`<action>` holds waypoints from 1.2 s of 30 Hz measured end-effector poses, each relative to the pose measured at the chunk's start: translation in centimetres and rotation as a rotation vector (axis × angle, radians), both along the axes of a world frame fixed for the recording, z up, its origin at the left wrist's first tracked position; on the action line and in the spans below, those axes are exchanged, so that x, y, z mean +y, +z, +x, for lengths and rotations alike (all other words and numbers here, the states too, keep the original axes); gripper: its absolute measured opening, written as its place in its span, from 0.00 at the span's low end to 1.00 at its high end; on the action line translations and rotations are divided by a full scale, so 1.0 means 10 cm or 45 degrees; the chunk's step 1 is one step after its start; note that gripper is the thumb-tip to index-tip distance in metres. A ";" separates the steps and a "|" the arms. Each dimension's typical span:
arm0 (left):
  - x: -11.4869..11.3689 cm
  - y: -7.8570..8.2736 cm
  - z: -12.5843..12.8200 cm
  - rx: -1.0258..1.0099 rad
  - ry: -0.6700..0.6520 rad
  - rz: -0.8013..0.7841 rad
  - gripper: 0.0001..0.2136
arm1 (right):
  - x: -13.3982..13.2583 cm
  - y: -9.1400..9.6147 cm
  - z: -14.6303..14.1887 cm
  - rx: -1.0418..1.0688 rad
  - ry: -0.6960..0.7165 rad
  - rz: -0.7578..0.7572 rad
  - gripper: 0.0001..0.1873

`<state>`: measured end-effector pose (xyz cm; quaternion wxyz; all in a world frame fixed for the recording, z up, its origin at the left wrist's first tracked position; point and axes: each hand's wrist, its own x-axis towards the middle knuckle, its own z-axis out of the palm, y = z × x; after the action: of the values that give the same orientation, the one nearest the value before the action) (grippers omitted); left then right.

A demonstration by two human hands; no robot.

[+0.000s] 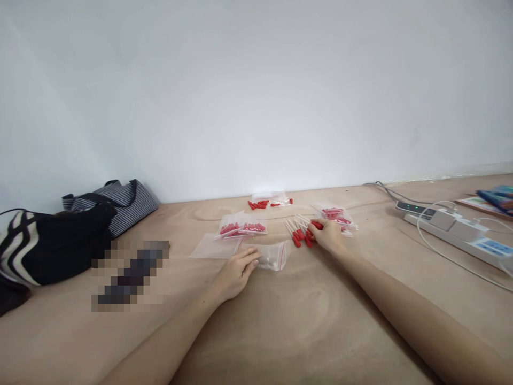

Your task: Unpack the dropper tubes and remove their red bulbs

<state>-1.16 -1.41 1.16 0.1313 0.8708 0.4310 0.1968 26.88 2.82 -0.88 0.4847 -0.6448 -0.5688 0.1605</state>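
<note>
While the L hand (237, 274) lies on a clear plastic zip bag w/ red seal line (276, 256), fingers tog. & thumb slightly apart (can't tell if it's pinching), the R hand (329, 235) has fingers bent over slim white sticks w/ red bulb-shaped ends (297, 241), touching them; grip partly hidden, can't tell how firm. Those sticks lie fanned on the brown wooden bench (272, 331), just R of the zip bag's sealed edge, narrow strip of wood betw. Clear bags of red-tipped pcs (252, 227) sit just beyond the L hand; another clear bag w/ red pcs (332, 212) is just past the R hand. Farther back, loose red-ended sticks (262, 203) lie nr the bench's wall edge. Widest open room: wood betw. the forearms, toward the body. White power strip (460, 240) bounds R side; black-&-white striped fabric bag (128, 200) sits far L, agst the wall.
</note>
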 end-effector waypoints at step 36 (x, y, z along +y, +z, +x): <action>0.21 0.11 -0.46 0.418 0.706 0.069 0.24 | -0.23 -0.04 -0.16 -0.797 0.004 0.203 0.12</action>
<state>-5.77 0.64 2.22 -0.0219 0.7434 0.6619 0.0934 25.27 0.51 -1.29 0.3351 -0.6220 -0.7019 -0.0899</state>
